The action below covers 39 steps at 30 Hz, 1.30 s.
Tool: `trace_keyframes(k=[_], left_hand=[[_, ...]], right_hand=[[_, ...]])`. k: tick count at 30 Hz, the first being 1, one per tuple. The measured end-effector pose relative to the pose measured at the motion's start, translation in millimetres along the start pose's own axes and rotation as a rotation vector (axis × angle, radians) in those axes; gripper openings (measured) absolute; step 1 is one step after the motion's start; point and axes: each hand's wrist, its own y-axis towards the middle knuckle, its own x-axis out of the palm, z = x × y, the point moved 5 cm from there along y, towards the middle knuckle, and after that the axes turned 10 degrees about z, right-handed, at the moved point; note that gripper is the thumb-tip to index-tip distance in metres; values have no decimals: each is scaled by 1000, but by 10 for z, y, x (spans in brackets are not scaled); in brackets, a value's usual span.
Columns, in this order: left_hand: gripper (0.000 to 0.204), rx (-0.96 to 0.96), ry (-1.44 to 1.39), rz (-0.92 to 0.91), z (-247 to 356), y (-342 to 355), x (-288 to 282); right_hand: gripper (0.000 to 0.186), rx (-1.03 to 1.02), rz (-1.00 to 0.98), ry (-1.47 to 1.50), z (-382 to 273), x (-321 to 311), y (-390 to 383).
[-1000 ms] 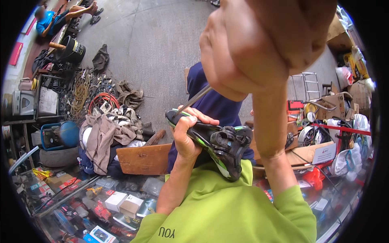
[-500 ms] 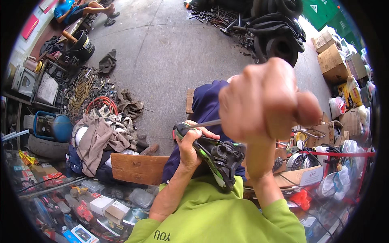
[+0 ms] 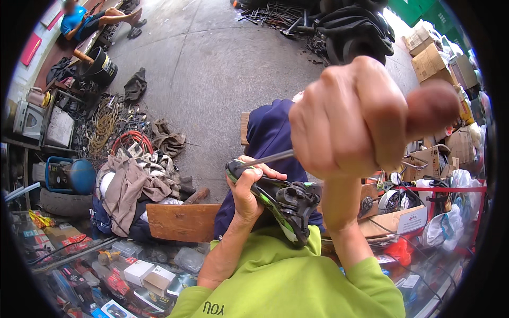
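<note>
My left hand [image 3: 248, 193] grips a black-and-green piece shaped like a bicycle saddle [image 3: 286, 225], tilted over my lap. A black, clamp-like part [image 3: 297, 197] sits on its upturned side. Raised high and close to the camera, my right hand [image 3: 347, 124] is closed in a fist round a thin metal-shafted tool [image 3: 270, 158]. The handle is hidden inside the fist, so its exact kind does not show. The shaft runs left and its tip meets the upper end of the saddle-shaped piece, beside my left thumb and fingers.
A wooden bench [image 3: 183, 221] is at my left, with a heap of clothes [image 3: 132, 185] beyond. Boxed parts [image 3: 139, 271] fill a counter at the lower left. Black tyres [image 3: 355, 37] lie ahead; cartons [image 3: 429, 63] stand at the right. Another person [image 3: 77, 21] sits far left.
My right fist has shifted slightly up and to the right and turned, its thumb end now higher. The tool still meets the saddle-shaped piece, which my left hand holds in nearly the same place.
</note>
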Motion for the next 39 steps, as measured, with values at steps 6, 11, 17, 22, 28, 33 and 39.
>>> trace_keyframes(k=[6,11,17,22,28,33,39], left_hand=[[15,-19,51,-31,33,45,11],[14,34,49,4,42,-8,101],[15,5,82,-18,68,-23,129],[17,28,103,-8,58,-49,152],[17,21,105,-46,69,-17,124],[16,23,98,-76,60,-5,110],[14,30,97,-95,55,6,80]], right_hand=[[55,-215,508,-608,19,-10,-201],[37,-437,991,-1620,-2,368,-257],[21,40,975,-1679,-29,180,-429],[19,-6,972,-1338,-110,210,-418],[25,-152,1120,-1457,-248,383,-389],[19,38,1006,-2031,-414,554,-272],[19,64,668,-1807,-566,450,-375]])
